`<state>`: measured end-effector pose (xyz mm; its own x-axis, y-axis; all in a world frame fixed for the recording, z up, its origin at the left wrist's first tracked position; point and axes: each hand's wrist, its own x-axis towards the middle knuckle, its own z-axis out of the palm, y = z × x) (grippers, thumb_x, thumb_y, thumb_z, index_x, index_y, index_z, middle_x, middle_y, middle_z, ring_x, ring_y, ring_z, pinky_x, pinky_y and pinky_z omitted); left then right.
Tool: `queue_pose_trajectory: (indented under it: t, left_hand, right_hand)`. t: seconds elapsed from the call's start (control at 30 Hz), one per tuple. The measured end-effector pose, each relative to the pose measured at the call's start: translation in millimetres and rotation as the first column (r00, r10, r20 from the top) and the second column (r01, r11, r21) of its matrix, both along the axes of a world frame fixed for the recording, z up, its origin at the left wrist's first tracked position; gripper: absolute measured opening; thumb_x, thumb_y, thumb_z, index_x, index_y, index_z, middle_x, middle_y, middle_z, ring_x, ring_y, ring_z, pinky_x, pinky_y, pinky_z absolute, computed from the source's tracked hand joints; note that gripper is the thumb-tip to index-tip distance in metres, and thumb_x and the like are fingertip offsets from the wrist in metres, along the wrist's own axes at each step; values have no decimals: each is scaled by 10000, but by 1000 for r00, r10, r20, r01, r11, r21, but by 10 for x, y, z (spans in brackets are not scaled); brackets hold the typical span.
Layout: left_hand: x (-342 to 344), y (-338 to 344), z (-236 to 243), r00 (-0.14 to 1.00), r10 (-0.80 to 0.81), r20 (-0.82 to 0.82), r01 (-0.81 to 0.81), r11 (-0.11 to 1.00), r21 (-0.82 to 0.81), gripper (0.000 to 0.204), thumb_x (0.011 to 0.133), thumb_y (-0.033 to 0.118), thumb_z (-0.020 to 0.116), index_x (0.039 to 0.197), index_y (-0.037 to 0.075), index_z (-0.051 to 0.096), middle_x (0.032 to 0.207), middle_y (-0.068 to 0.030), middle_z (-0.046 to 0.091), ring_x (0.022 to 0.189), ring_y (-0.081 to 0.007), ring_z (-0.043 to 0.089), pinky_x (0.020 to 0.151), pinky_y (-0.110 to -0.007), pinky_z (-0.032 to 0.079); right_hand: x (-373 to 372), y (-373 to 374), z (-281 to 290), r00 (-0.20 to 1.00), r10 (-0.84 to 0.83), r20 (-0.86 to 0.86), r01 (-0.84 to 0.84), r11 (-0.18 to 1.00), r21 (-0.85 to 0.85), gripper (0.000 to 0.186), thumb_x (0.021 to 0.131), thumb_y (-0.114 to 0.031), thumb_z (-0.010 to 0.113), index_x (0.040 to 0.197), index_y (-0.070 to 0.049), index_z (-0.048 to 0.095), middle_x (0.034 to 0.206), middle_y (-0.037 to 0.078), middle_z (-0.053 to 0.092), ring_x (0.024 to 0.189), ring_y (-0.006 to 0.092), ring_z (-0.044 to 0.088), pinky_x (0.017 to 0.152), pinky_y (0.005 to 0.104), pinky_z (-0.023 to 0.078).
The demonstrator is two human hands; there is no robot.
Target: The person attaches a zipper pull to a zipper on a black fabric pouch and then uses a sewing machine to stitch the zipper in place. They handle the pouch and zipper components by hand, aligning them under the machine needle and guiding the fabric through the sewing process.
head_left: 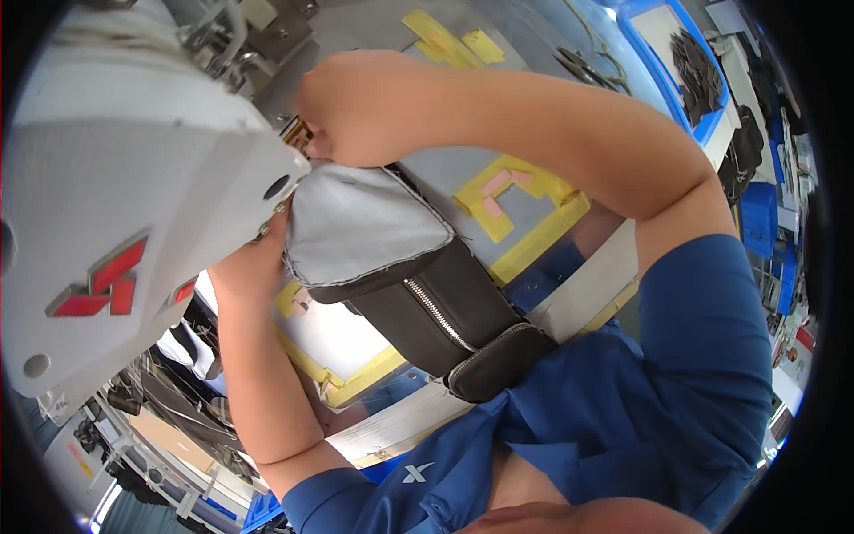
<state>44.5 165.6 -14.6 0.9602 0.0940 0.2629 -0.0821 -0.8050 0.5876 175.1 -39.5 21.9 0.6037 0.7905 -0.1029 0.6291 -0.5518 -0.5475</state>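
Observation:
A dark bag [418,307] with a silver zipper and a grey lining panel [365,214] turned outward stretches from the sewing machine [160,178] back to my shirt front. Loose threads show along the panel's seam. My right hand [360,107] is closed at the bag's far end, its fingers curled down at the edge beside the machine head. My left hand [274,233] reaches behind the machine head at the bag's left side; the head covers its fingers. The needle area is hidden too.
Yellow tape strips [507,200] mark the grey work surface around the bag. Farther right lie dark scissors [583,69] and a blue-rimmed tray [636,40] of dark pieces. The white machine head fills the left side, close to my left forearm.

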Motion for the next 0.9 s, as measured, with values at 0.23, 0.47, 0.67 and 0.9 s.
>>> queue_pose_trajectory:
  t: [0.23, 0.47, 0.67, 0.9]
  left_hand:
    - [-63, -14, -52, 996, 72, -57, -69, 996, 57, 296, 848, 93, 853, 1098, -26, 748, 1014, -103, 780, 896, -220, 714, 867, -354, 557]
    - [-68, -31, -59, 994, 69, -88, -76, 994, -75, 280, 845, 75, 845, 1097, -14, 765, 1016, -105, 784, 911, -223, 727, 873, -366, 563]
    - [-86, -96, 20, 984, 66, -169, -91, 985, -149, 322, 896, 170, 796, 1177, 17, 753, 1104, -154, 777, 1019, -296, 738, 898, -387, 564]
    - [-98, -111, 41, 981, 77, -180, -102, 986, -135, 341, 935, 243, 770, 1215, 50, 756, 1144, -159, 778, 1075, -309, 741, 916, -391, 569]
  right_hand:
    - [55, 29, -48, 999, 42, 12, -42, 998, -38, 280, 864, -252, 681, 908, 9, 773, 891, 215, 749, 932, 427, 732, 777, 525, 592]
    - [94, -52, -241, 995, 33, 95, -40, 997, 70, 287, 891, -264, 709, 879, 17, 766, 894, 219, 747, 935, 429, 727, 812, 509, 585]
    - [98, -105, -210, 995, 22, 101, -30, 996, 82, 286, 902, -254, 699, 871, 22, 766, 869, 219, 742, 914, 432, 727, 822, 508, 580]
    - [68, -110, -222, 994, -5, 106, -10, 990, 140, 290, 899, -251, 697, 864, 29, 763, 863, 233, 734, 916, 436, 723, 817, 508, 578]
